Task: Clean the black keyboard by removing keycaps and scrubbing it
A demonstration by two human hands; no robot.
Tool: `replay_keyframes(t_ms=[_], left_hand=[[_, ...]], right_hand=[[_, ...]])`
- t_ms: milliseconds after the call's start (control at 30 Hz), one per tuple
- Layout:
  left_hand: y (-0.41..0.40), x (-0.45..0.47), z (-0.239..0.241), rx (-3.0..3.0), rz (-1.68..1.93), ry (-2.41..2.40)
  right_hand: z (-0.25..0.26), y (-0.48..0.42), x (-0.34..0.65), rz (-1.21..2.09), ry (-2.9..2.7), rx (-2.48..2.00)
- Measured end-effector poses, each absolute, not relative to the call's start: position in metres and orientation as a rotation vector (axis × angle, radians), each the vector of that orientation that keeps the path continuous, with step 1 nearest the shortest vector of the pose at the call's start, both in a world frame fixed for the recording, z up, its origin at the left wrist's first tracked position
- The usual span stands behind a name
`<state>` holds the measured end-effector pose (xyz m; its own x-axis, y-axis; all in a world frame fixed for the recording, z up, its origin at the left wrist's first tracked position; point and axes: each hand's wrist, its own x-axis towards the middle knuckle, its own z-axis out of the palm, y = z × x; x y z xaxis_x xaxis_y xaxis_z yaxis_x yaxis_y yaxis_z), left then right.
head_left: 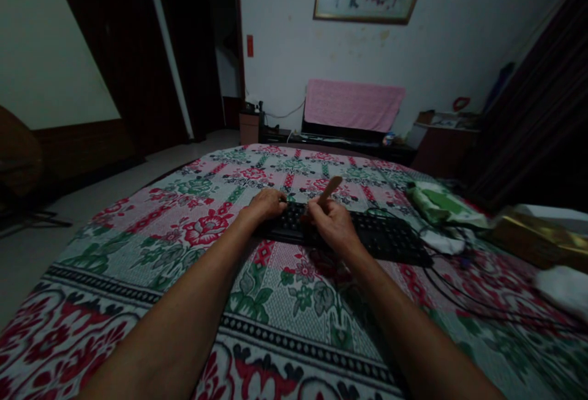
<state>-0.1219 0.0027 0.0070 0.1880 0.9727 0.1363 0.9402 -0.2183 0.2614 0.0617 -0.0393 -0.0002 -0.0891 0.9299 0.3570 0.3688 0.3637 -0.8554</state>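
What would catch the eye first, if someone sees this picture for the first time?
Probably the black keyboard lying in the middle of the red-and-green flowered bedspread. The right hand holds a flat pale wooden stick tilted over the keys, while the left hand rests on the keyboard's left end.

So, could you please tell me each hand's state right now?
Left hand: on the end of the black keyboard; grip cannot be told.
Right hand: closed on a flat wooden stick.
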Motion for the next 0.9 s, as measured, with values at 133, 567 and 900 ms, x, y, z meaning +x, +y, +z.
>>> replay_keyframes(t_ms=[133, 567, 900], left_hand=[[0.005, -0.135, 0.01, 2.357, 0.365, 1.766], [0.007, -0.138, 0.009, 2.359, 0.337, 1.796], [0.002, -0.135, 0.012, 2.335, 0.354, 1.75]], right_hand=[[0.0, -0.051, 0.046, 0.717, -1.797, -1.052], [0.031, -0.047, 0.089, 0.674, -2.052, -1.261], [0.002, -0.063, 0.045, 0.887, -2.005, -0.851]])
